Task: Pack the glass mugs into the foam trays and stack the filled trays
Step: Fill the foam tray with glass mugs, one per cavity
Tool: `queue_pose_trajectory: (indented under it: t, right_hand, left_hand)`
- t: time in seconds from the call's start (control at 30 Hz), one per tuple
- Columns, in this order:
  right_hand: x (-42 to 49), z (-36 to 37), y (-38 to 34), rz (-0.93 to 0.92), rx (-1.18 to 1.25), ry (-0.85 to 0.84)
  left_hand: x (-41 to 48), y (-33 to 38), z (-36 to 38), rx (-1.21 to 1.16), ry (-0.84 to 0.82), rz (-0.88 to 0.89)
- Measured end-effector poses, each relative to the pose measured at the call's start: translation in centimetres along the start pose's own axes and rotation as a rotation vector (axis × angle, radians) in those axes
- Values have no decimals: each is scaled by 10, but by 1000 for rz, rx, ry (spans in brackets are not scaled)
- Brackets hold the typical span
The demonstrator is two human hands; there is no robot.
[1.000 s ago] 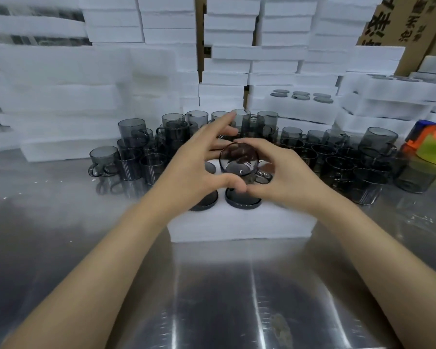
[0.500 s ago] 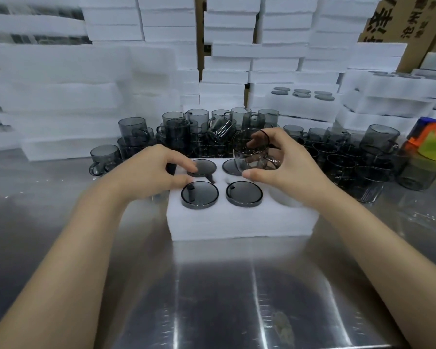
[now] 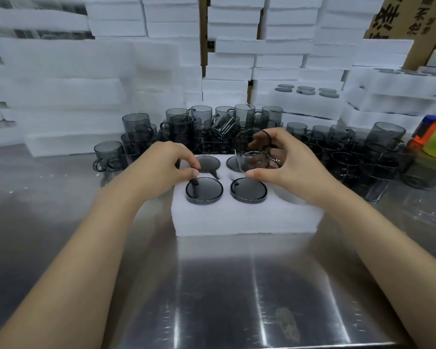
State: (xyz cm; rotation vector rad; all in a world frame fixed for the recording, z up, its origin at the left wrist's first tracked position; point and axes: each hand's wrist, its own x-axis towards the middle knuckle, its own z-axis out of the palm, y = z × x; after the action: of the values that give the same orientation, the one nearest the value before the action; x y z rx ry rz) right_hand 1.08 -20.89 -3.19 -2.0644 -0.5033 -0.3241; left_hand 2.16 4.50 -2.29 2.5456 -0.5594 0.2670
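Right hand (image 3: 296, 168) grips glass mug (image 3: 251, 153) upright, handle pointing right; left hand (image 3: 163, 165) curled, empty, on foam tray (image 3: 237, 219).

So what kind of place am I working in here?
Most likely a factory or warehouse packing station: stacks of white foam trays fill the back, dozens of glass mugs crowd the steel table, and printed cardboard cartons stand top right.
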Motion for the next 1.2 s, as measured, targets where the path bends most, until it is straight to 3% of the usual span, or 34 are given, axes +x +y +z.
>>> queue_pose_trajectory:
  t: [0.27, 0.7, 0.83, 1.2]
  right_hand:
    - [2, -3, 3, -44, 30, 39]
    - [3, -5, 9, -117, 11, 18]
    - [2, -4, 4, -139, 36, 85]
    - [3, -17, -4, 62, 187, 306]
  left_hand:
    - [-1, -4, -5, -170, -179, -56]
    - [2, 4, 1, -240, -169, -143]
    - [0, 4, 2, -273, -201, -171]
    - [0, 5, 3, -339, -176, -181]
